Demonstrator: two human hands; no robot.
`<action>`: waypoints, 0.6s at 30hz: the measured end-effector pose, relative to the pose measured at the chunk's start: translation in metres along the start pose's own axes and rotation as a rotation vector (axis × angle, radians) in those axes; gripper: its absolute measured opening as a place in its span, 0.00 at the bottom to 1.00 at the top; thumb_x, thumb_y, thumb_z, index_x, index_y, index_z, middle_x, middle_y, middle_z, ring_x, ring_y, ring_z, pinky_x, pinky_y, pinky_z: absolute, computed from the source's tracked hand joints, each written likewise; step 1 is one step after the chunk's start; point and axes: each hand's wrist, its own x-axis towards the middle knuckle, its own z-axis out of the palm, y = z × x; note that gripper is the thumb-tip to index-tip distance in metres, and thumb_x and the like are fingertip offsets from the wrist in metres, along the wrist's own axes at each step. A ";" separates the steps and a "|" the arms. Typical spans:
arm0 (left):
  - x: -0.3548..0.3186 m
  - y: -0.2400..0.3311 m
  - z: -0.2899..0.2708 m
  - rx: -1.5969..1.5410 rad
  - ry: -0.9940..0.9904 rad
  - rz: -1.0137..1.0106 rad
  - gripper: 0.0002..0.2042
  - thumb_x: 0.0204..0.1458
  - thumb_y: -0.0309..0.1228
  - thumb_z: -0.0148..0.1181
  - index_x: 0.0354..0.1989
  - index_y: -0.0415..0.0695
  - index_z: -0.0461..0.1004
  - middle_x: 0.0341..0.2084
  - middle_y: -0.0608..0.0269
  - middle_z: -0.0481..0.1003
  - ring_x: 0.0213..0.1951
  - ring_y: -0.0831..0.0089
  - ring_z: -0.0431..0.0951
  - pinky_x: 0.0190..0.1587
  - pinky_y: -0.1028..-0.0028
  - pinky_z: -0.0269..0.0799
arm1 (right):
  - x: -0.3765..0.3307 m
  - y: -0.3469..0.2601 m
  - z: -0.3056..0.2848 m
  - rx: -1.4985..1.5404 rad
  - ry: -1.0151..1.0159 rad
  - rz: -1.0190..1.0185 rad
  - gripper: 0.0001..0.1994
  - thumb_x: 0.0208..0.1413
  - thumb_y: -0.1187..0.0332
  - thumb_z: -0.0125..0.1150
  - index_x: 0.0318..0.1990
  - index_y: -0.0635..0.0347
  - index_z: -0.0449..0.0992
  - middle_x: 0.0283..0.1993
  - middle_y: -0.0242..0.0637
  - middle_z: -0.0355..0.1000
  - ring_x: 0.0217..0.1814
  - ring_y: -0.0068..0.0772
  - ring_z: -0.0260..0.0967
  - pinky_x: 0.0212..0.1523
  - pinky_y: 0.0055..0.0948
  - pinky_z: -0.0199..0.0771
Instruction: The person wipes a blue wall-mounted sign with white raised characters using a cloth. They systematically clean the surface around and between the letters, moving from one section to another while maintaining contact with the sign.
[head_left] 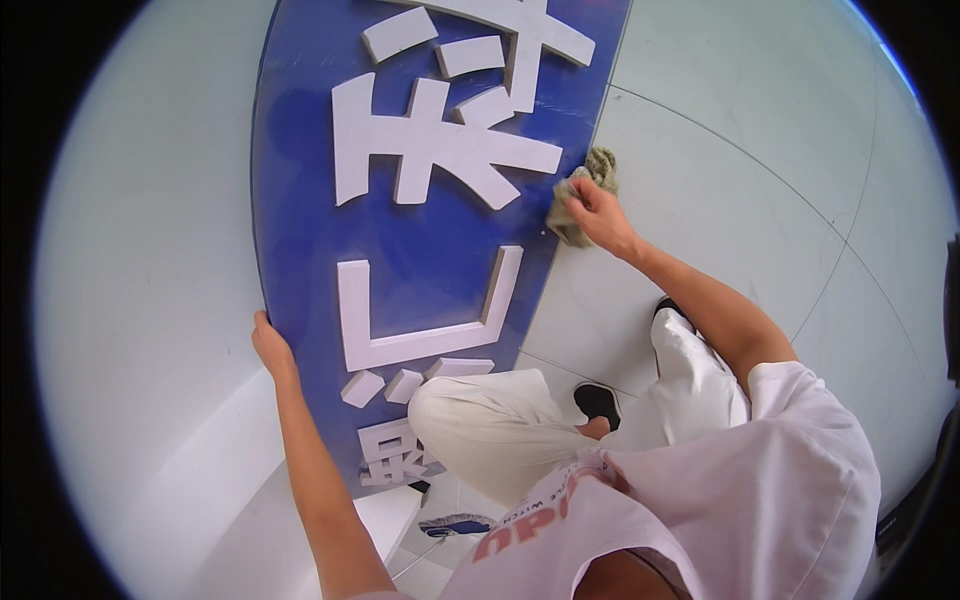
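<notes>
A long blue sign board with raised white characters stretches away from me, tilted in the view. At its left edge rests my left hand, closed on the rim, with part of its fingers hidden. My right hand holds a crumpled olive-green cloth in closed fingers. The cloth touches or lies very near the board's right edge, beside the middle character. A bent part of the cloth sticks up past the knuckles.
Pale floor tiles with dark joints lie to the right. A white wall stands along the left. My bent knee overlaps the board's near part. My black shoe is on the floor. Near the bottom lies a blue-and-grey mop head.
</notes>
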 end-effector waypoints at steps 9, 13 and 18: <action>-0.001 0.011 0.005 -0.046 -0.009 -0.004 0.27 0.60 0.46 0.41 0.37 0.28 0.75 0.32 0.52 0.77 0.37 0.62 0.75 0.46 0.66 0.68 | 0.059 -0.046 0.006 -0.223 0.203 -0.663 0.20 0.63 0.60 0.56 0.59 0.59 0.68 0.61 0.43 0.66 0.64 0.47 0.62 0.67 0.45 0.57; -0.002 0.010 0.005 -0.048 -0.016 0.012 0.27 0.60 0.46 0.41 0.37 0.28 0.75 0.33 0.52 0.77 0.37 0.61 0.75 0.46 0.66 0.68 | 0.055 -0.045 0.009 -0.210 0.231 -0.710 0.21 0.64 0.59 0.55 0.59 0.61 0.68 0.62 0.44 0.64 0.65 0.47 0.61 0.69 0.47 0.53; 0.000 0.006 0.003 -0.036 -0.001 0.000 0.27 0.60 0.45 0.41 0.37 0.28 0.75 0.33 0.52 0.77 0.37 0.61 0.75 0.46 0.65 0.68 | 0.061 -0.067 0.001 -0.563 0.226 -0.744 0.18 0.63 0.60 0.55 0.57 0.59 0.70 0.58 0.41 0.68 0.58 0.42 0.68 0.66 0.43 0.57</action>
